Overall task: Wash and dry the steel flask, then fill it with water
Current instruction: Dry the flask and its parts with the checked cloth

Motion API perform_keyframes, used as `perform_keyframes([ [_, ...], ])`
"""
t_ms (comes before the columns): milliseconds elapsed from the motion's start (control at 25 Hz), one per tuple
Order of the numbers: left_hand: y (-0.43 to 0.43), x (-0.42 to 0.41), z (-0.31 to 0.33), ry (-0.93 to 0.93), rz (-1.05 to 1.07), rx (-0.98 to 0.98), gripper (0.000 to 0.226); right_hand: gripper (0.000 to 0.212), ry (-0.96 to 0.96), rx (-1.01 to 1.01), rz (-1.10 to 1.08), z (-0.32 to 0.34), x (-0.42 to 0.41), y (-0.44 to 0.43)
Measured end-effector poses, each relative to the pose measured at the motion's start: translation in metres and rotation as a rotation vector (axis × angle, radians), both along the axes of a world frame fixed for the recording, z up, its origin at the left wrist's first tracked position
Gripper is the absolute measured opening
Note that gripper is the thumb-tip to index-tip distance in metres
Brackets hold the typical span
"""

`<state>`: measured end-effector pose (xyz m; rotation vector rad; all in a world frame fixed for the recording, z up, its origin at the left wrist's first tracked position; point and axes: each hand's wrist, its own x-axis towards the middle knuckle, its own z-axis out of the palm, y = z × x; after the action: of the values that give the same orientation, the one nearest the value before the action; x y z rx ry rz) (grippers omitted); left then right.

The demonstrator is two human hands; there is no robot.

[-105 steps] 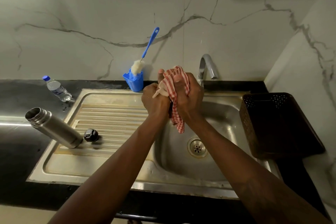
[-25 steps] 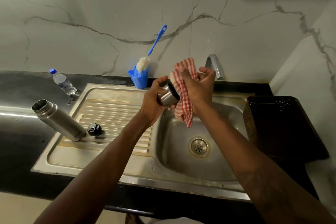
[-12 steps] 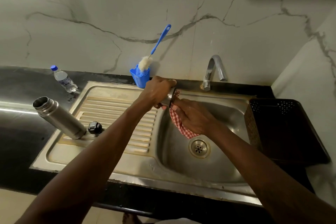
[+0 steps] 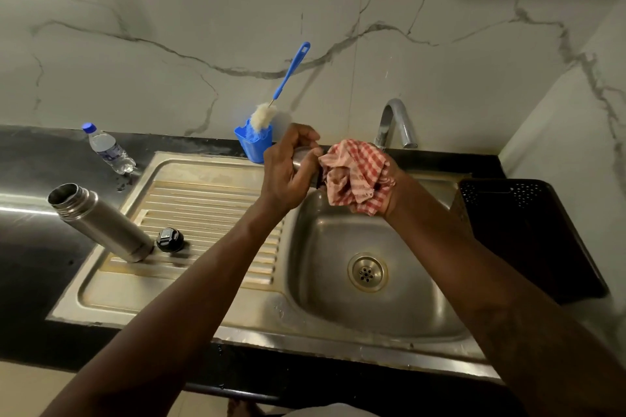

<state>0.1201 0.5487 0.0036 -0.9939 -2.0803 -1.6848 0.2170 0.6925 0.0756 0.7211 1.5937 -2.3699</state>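
Over the sink [image 4: 216, 166], left hand [image 4: 288, 169] grips what looks like a steel cup [image 4: 306, 162]; right hand [image 4: 386, 189] clutches checked cloth [image 4: 355, 176].

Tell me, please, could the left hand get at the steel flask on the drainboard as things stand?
Probably, but not straight away: the left hand has its grip on a steel cup that the right hand wipes with a checked cloth. The path to the flask looks free.

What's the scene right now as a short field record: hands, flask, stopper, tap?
left hand: grips a small steel cup above the sink
right hand: presses a red checked cloth against the cup
steel flask: open, standing on the drainboard
black stopper: on the drainboard beside the flask's base
tap: no water visible
water bottle: capped, on the counter
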Motion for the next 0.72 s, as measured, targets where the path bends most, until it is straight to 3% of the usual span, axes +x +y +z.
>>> perform_keyframes([
  [40,0.0,0.0,0.008,-0.05,-0.003,-0.053,0.039,0.042,0.03,-0.072,-0.031,0.0,0.005,0.0],
  [120,0.002,-0.004,0.025,-0.367,-0.02,-0.225,0.064,0.032,0.094,-0.174,0.068,-0.002,0.001,-0.005],
  [160,0.002,-0.008,0.033,-0.589,-0.043,-0.322,0.08,0.024,0.137,-0.066,0.131,-0.011,-0.006,-0.004],
  [200,0.001,-0.012,0.04,-0.823,-0.07,-0.381,0.09,0.022,0.192,0.137,0.187,-0.021,-0.013,-0.001],
  [280,-0.002,-0.02,0.048,-1.148,-0.137,-0.339,0.09,0.03,0.383,0.776,0.317,-0.037,-0.018,0.004],
  [360,0.0,-0.021,0.049,-1.229,-0.168,-0.19,0.073,0.037,0.591,1.339,0.366,-0.044,-0.019,0.008],
  [400,0.002,-0.022,0.047,-1.181,-0.185,-0.14,0.062,0.037,0.645,1.447,0.348,-0.045,-0.018,0.008],
  [560,0.004,-0.026,0.028,-0.994,-0.35,-0.025,0.027,0.028,0.484,1.343,0.213,-0.042,-0.022,0.001],
  [640,-0.003,-0.026,0.02,-0.988,-0.432,0.001,0.027,0.027,0.296,0.992,0.214,-0.034,-0.019,-0.01],
  [720,-0.006,-0.017,0.017,-0.981,-0.483,-0.028,0.032,0.022,0.015,0.481,0.174,-0.02,-0.013,-0.007],
])
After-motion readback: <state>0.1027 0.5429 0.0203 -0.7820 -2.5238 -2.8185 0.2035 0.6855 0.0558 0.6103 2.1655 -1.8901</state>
